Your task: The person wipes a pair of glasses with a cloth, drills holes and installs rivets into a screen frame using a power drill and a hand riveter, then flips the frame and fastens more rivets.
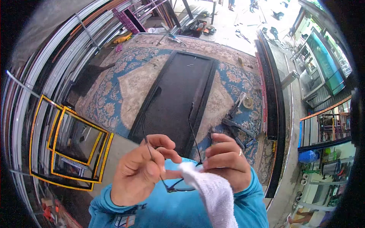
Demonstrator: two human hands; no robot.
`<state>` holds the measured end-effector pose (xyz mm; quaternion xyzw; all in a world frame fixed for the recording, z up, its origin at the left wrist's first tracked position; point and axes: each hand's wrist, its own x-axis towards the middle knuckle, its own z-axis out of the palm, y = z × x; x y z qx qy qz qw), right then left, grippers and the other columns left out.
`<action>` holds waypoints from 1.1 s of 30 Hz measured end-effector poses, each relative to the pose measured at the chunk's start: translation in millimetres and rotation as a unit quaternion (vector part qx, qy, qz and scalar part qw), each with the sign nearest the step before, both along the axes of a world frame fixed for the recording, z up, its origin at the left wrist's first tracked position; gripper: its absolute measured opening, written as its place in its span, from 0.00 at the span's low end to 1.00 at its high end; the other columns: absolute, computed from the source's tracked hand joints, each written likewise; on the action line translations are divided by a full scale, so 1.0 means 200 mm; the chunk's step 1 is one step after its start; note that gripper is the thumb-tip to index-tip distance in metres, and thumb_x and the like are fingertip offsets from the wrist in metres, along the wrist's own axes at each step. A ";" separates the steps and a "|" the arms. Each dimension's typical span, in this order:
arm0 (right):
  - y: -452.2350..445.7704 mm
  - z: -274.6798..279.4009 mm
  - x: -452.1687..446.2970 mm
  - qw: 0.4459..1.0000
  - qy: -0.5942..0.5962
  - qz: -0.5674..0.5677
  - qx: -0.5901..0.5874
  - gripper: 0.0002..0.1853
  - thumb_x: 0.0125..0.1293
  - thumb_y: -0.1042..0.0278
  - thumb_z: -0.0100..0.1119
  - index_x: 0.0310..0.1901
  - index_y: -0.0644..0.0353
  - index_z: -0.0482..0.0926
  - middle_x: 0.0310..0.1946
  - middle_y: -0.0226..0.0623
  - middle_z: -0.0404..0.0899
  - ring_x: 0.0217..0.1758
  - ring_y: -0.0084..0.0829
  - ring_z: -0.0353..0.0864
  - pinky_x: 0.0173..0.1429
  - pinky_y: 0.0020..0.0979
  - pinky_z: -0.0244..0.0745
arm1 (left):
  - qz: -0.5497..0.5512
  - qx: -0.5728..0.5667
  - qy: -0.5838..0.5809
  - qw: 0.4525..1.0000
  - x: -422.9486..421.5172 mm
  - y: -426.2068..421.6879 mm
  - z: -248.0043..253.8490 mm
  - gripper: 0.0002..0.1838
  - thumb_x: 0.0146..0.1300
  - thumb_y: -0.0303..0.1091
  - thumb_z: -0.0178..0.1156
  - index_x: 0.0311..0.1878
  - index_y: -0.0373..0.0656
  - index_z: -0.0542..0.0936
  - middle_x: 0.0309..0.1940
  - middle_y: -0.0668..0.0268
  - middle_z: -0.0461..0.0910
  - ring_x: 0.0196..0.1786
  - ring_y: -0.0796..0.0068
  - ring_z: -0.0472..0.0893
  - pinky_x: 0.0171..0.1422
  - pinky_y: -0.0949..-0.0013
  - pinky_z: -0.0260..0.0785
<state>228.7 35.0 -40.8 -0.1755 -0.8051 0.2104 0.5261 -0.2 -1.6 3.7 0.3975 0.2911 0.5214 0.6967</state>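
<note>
Close to my chest I hold a pair of eyeglasses (171, 189) with thin dark frames, the two temple arms pointing away from me. My left hand (138, 171) pinches the glasses near the left hinge, thumb and fingers closed. In my right hand (228, 161) is a white cloth (218, 193), gathered at the fingers around the other side of the glasses and hanging down over my blue sleeve and shirt. The cloth and fingers hide much of the right lens. Beyond my hands, a dark framed panel (176, 91) lies flat on a patterned rug (129, 87).
Right of the panel lie a dark power tool (235, 127), a tape roll (248, 102) and a screwdriver (240, 62). Yellow-edged frames (72, 146) lean at left beside stacked metal profiles (49, 57). Long dark profiles (272, 91) run along the right.
</note>
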 end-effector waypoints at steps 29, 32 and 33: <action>0.09 -0.24 -0.21 0.903 0.282 0.068 -0.318 0.08 0.69 0.76 0.50 0.46 0.70 0.73 0.36 0.41 0.73 0.29 0.22 0.74 0.33 0.20 0.71 | 0.084 0.298 0.186 0.932 -0.40 -0.02 -0.13 0.11 0.65 0.38 0.61 0.37 0.38 0.76 0.51 0.47 0.67 0.42 0.63 0.79 0.56 0.50 0.77; 0.09 -0.22 -0.22 0.930 0.206 0.096 -0.290 0.10 0.68 0.75 0.52 0.47 0.71 0.75 0.35 0.39 0.72 0.30 0.24 0.74 0.34 0.21 0.70 | 0.122 0.273 0.190 0.935 -0.40 -0.05 -0.13 0.13 0.66 0.41 0.61 0.37 0.41 0.75 0.45 0.51 0.69 0.40 0.66 0.79 0.50 0.51 0.80; 0.10 -0.21 -0.23 0.924 0.189 0.122 -0.308 0.10 0.68 0.73 0.54 0.46 0.71 0.76 0.35 0.39 0.72 0.30 0.25 0.74 0.35 0.23 0.71 | 0.142 0.284 0.214 0.924 -0.40 -0.05 -0.13 0.13 0.66 0.42 0.62 0.38 0.42 0.75 0.45 0.52 0.69 0.40 0.66 0.79 0.48 0.53 0.81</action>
